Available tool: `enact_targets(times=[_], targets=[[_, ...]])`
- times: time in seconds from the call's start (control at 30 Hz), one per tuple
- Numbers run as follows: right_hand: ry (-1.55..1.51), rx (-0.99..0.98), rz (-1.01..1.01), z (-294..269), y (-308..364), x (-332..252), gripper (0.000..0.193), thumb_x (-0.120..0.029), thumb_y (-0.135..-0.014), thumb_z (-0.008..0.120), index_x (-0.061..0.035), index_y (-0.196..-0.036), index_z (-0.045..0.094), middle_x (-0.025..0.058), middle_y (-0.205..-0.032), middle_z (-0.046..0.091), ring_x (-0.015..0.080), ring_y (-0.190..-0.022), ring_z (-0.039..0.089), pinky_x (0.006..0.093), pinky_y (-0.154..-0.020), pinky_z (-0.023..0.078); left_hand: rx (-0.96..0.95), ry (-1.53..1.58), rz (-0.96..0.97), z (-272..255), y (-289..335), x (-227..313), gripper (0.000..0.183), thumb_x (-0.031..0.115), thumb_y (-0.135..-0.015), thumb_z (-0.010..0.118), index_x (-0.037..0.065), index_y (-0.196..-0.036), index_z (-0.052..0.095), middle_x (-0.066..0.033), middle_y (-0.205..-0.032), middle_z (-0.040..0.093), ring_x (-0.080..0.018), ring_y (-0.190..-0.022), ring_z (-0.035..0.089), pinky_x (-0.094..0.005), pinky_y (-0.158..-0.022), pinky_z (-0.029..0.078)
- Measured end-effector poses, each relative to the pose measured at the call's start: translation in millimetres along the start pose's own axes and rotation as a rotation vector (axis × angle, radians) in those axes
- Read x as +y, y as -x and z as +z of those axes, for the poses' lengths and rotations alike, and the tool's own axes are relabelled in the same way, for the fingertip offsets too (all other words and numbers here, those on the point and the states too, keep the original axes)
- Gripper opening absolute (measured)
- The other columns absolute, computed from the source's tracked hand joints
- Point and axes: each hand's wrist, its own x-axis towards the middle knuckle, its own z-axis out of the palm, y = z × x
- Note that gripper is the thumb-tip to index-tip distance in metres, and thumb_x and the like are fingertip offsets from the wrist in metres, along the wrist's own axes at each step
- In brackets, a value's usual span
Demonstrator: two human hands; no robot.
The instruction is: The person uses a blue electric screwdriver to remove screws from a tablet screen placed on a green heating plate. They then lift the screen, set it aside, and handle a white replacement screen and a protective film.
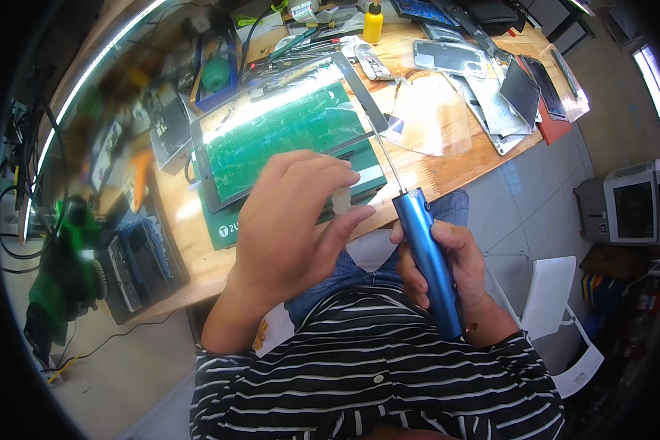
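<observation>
In my right hand (466, 260) is a blue cylindrical hand tool (429, 257); the fingers wrap round its body. A long thin metal rod (389, 158) runs from its top end, pointing up and away over the table. My left hand (282, 220) pinches a small whitish, translucent lump (341, 199) between thumb and fingers, beside the tool's upper end. Beyond that hand lies a tablet glass panel (211, 176) with a dark border and a see-through middle. It rests on a green board (231, 227), partly covered by my left hand.
Phone screens and panels (521, 95) are piled at the right of the wooden table (447, 172). A yellow bottle (372, 23) stands at the back. On the left are a blue box (224, 92) with a green round thing, an orange-handled tool (141, 176) and a green machine (66, 264).
</observation>
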Motion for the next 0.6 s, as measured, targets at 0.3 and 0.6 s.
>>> enact_targets(times=[0.3,0.6], targets=[[0.522,-0.229,0.195,-10,28,-36,0.046,-0.041,-0.098,0.057,0.0028,-0.111,0.062,0.0065,-0.065,0.061,0.0103,-0.057,0.058,0.0244,-0.052,0.044,-0.108,0.097,0.196,-21,-1,16,0.028,0.004,-0.081,0.072,0.002,-0.109,0.068,-0.0121,-0.093,0.067,-0.0312,-0.084,0.064,-0.0380,-0.075,0.051],[1.136,-0.707,0.318,-30,30,-46,0.048,-0.044,-0.096,0.066,-0.0031,-0.122,0.063,0.0102,-0.074,0.068,0.0228,-0.061,0.066,0.0333,-0.054,0.047,-0.939,0.325,0.115,-25,30,28,0.020,0.026,-0.095,0.065,0.008,-0.090,0.058,-0.0068,-0.074,0.057,-0.0264,-0.069,0.060,-0.0391,-0.060,0.048]])
